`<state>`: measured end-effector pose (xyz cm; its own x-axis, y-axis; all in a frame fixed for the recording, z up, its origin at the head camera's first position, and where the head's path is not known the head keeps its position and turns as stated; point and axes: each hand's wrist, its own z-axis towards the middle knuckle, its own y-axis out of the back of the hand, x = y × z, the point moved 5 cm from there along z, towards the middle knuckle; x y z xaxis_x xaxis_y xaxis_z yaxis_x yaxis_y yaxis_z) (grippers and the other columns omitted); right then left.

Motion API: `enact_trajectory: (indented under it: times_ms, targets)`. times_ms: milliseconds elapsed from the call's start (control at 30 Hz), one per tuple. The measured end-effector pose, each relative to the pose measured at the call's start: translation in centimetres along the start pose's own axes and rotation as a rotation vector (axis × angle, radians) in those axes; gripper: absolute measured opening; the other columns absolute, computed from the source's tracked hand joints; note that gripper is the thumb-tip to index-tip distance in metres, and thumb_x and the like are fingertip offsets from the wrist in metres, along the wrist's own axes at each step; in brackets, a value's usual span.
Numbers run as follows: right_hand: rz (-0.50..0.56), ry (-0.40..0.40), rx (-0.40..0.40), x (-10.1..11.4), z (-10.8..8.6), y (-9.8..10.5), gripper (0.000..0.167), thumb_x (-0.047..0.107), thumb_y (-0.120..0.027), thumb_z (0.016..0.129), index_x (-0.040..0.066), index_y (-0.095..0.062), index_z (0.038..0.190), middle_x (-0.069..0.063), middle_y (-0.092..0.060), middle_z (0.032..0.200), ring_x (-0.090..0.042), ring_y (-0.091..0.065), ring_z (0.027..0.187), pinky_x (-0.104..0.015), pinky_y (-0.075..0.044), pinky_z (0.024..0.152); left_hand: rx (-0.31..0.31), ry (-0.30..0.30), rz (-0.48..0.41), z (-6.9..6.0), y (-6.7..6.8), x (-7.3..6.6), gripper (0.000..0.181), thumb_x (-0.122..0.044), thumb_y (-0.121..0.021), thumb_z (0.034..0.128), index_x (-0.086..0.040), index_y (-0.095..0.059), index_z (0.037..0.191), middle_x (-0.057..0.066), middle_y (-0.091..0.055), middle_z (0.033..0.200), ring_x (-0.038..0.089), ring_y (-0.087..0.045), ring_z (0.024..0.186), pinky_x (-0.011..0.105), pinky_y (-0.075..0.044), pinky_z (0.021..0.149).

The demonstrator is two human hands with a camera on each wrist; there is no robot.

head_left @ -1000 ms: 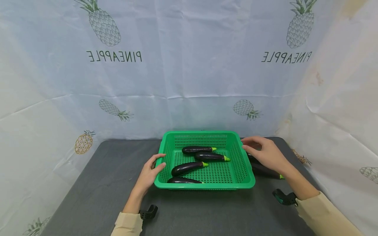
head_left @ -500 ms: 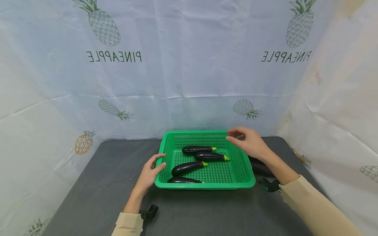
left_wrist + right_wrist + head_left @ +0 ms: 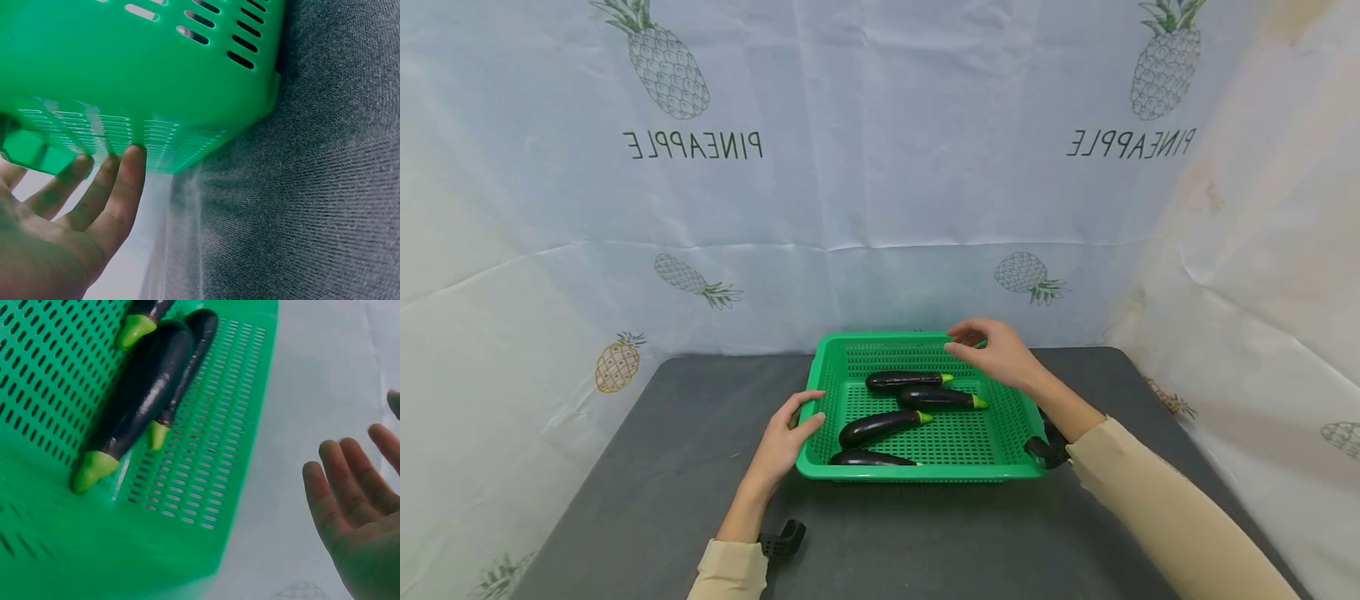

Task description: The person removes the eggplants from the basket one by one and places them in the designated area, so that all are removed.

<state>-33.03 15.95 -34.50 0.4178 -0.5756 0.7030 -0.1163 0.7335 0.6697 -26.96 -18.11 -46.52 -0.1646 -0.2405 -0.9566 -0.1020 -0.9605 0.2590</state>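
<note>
Grey tabletop [image 3: 917,550]: pinch green basket [image 3: 917,472] steady by left edge with left hand [image 3: 778,444]; hold empty right hand [image 3: 997,354] off eggplants [image 3: 880,428].

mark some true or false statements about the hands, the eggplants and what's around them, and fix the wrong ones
1. Four eggplants show inside the green basket. True.
2. The right hand grips an eggplant. False: the right hand holds nothing.
3. The left hand touches the green basket. True.
4. The table is white. False: it is dark grey.
5. The eggplants' visible stem ends are green. True.
</note>
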Motion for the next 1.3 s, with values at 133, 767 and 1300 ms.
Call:
enact_trajectory:
  times_ms: [133, 767, 1300]
  targets:
    - [0.005, 0.003, 0.026, -0.7, 1.0, -1.1, 0.035, 0.031, -0.067, 0.1, 0.008, -0.067, 0.126, -0.01, -0.067, 0.116, -0.029, -0.062, 0.104, -0.048, -0.053, 0.086, -0.003, 0.004, -0.006, 0.0, 0.0, 0.2, 0.046, -0.032, -0.062, 0.1039, -0.016, -0.052, 0.146, 0.009, -0.034, 0.162, 0.031, -0.017, 0.155, 0.061, -0.022, 0.12]
    - [0.062, -0.123, 0.245, -4.4, 2.7, -5.9, 0.044, 0.031, -0.066, 0.101, 0.001, -0.062, 0.133, -0.014, -0.064, 0.119, -0.031, -0.064, 0.106, -0.049, -0.054, 0.087, -0.011, 0.019, -0.014, 0.0, 0.0, 0.0, 0.044, -0.027, -0.06, 0.105, -0.015, -0.052, 0.146, 0.009, -0.032, 0.162, 0.034, -0.016, 0.154, 0.063, -0.024, 0.118]
    - [0.008, -0.183, 0.354, -6.2, 2.5, -7.9, 0.041, 0.033, -0.066, 0.1, 0.005, -0.064, 0.129, -0.009, -0.065, 0.114, -0.026, -0.062, 0.103, -0.047, -0.053, 0.086, -0.011, 0.013, -0.004, 0.0, 0.0, 0.1, 0.045, -0.034, -0.061, 0.104, -0.018, -0.053, 0.145, 0.008, -0.033, 0.162, 0.034, -0.017, 0.154, 0.063, -0.024, 0.118]
